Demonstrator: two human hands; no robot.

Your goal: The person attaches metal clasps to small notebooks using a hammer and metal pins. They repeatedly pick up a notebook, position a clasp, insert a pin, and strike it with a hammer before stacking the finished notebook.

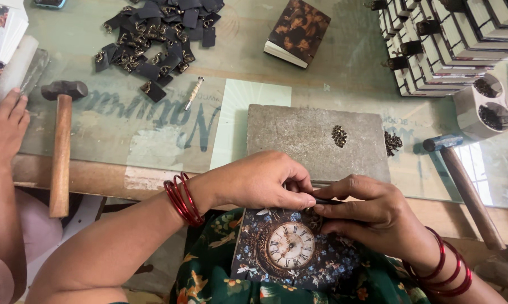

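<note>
Head view: both hands (pixel 316 200) pinch small clasp over clock-cover notebook (pixel 288 250) on lap.

Surface: we see a glass-topped table (pixel 344 73), greenish, with faded lettering showing under the pane.
Edge: we find a worn wooden rim (pixel 96 175) along the near side of the table, its paint chipped.
Slab: a grey stone block (pixel 299 135) lies flat on the glass, near the rim.
Light: we read soft daylight; a bright patch (pixel 479 169) on the glass at the right may be a window reflected, though we cannot be sure.
Floor: we glimpse a pale strip (pixel 85 217) below the rim at the left, too little to tell its kind.
</note>
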